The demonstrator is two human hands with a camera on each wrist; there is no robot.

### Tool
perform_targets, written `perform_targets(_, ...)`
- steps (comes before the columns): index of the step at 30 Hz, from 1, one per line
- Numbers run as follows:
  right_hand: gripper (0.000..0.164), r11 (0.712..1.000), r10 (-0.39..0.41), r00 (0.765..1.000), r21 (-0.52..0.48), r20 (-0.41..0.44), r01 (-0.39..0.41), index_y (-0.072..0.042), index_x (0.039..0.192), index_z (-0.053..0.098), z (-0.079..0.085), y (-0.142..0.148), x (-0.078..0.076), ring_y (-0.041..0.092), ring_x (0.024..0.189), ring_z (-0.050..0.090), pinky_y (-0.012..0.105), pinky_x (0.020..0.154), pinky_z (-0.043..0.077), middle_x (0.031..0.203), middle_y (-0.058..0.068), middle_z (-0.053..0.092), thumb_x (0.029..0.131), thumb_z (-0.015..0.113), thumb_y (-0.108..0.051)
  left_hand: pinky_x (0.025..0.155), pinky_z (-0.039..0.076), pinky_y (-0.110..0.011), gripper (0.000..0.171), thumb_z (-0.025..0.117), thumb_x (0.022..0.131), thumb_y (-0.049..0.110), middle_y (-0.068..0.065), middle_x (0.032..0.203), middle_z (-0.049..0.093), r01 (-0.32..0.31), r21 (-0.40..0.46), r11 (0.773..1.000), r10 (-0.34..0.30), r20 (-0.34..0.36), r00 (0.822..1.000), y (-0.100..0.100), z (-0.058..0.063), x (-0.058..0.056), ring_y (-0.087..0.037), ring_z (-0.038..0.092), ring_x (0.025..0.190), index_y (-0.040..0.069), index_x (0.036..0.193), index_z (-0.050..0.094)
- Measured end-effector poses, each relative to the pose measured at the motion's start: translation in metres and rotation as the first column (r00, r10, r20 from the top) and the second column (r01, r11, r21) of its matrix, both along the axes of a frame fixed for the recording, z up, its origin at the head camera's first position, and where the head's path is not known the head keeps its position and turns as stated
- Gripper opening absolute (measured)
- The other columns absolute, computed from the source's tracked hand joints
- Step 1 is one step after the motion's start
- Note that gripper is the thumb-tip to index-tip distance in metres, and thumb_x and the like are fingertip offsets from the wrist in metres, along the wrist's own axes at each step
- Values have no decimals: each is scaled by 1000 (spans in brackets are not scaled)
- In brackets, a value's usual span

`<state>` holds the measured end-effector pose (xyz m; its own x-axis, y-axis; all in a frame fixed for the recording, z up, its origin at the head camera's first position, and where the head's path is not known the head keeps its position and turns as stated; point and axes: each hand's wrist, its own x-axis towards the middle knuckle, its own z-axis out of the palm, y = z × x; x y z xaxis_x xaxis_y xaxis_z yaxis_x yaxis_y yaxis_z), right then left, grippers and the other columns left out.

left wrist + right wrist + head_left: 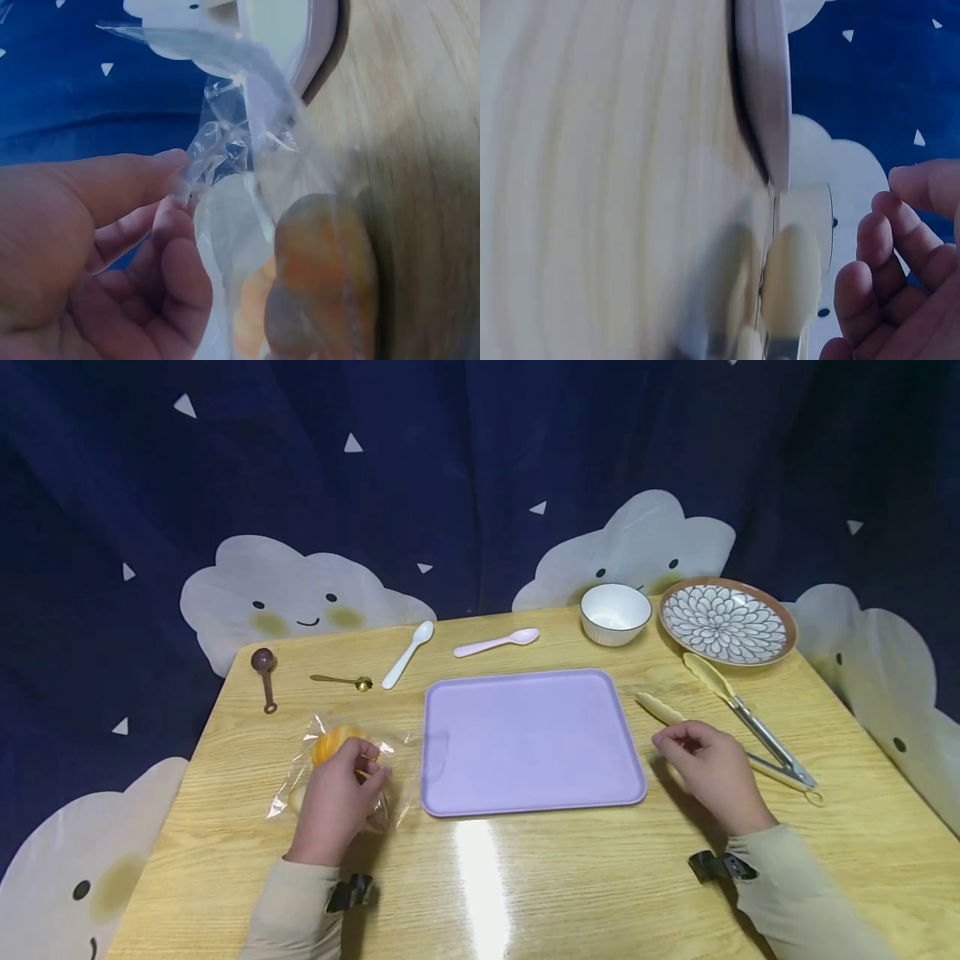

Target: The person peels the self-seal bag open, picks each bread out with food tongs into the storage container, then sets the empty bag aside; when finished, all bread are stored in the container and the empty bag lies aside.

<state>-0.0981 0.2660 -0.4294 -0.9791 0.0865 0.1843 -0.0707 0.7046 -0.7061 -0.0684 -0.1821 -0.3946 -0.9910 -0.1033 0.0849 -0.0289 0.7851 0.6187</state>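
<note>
My left hand [333, 797] pinches a clear plastic bag [225, 146] between thumb and fingertips, left of the purple tray [532, 743]. Inside the bag lies a rounded, lumpy orange-and-yellow piece [322, 270], partly hidden by the hand in the head view. Behind it in the left wrist view is a pale, smooth shape [232, 217]. My right hand [708, 772] holds nothing, its fingers loosely bent, just right of the tray. It overlaps one arm of the spread tongs [772, 739], which have cream tips and metal arms.
Along the back lie a brown scoop [266, 677], a small gold spoon [337, 679], a white spoon [408, 654] and a pink spoon [495, 643]. A white bowl [615, 614] and a flower-patterned plate [727, 622] stand at the back right. A dark blue cloud-print curtain [465, 485] hangs behind.
</note>
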Motion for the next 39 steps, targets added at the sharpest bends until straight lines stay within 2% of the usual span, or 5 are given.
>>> perform_targets(14,19,989,-53,997,135,-56,60,-8,93,72,2,47,4,3,68,50,21,59,39,84,5,66,95,70,-27,72,48,-41,12,68,96,15,-5,84,68,36,-98,995,-34,21,999,-4,-3,-4,-22,60,75,6,90,72)
perform_targets(19,19,977,-57,994,198,-91,74,-8,94,73,1,67,2,15,75,55,29,65,39,91,9,63,94,71,-26,68,46,-42,14,60,101,16,-8,86,62,27,-128,991,-27,3,1000,-5,1,-2,-24,56,73,5,94,64)
perform_targets(26,74,962,-51,992,273,115,18,6,136,50,-3,98,-3,60,116,34,68,85,25,131,38,42,90,73,-46,63,45,-34,13,59,103,21,-8,94,66,-6,-1,1000,6,19,1000,-9,5,-2,-20,56,71,9,104,63)
perform_targets(32,106,941,-45,966,336,255,-45,14,145,32,-5,108,-9,61,115,36,70,83,29,129,41,40,82,77,-58,64,48,-32,18,59,102,22,-9,98,67,-37,115,993,30,59,998,-14,11,0,-21,61,80,9,111,67)
perform_targets(39,105,923,-39,948,374,315,-86,23,139,31,-5,118,-12,60,107,44,69,82,39,122,44,44,85,75,-55,66,49,-31,14,64,97,16,-6,97,66,-65,139,988,69,-21,997,-17,19,1,-22,63,84,8,108,69)
